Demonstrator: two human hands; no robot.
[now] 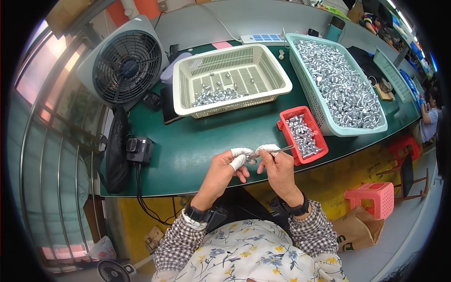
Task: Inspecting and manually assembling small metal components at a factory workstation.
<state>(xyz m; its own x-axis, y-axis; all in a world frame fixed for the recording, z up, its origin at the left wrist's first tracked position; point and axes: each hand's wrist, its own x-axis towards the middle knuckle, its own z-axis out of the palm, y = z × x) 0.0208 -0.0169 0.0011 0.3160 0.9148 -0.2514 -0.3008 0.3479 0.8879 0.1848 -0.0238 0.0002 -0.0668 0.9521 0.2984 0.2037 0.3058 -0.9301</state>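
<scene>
Head view: the left hand (225,165) sits just below the middle of the picture, at about 7 o'clock from the red bin (303,136). Its thumb and forefinger, both wrapped in white tape, are pinched on a small metal part (252,160); the other fingers curl loosely underneath. The right hand (278,167) is just beside it at 3 o'clock, fingertips nearly meeting the left ones. Its taped forefinger and thumb are closed on tweezers (277,150), whose tips meet the part while the far end points toward 2 o'clock, over the near corner of the red bin. Whether the tweezers actually clamp the part is too small to tell. Both hands hover above the near edge of the green table (197,150).

The red bin holds a layer of small silvery parts and lies at 1 o'clock from the hands, touching the teal basket (319,110). That basket, at 1 to 2 o'clock, is heaped with the same silvery parts. The cream basket (185,94) stands at 12 o'clock, well apart from the hands, with a thin scatter of parts on its slatted floor. A grey fan (126,66) stands at 10 o'clock, tilted up at the table's far left corner. A small black box (139,150) with a cable rests at 9 o'clock near the table's left edge. At 4 o'clock, on the floor, stands a pink stool (373,197).
</scene>
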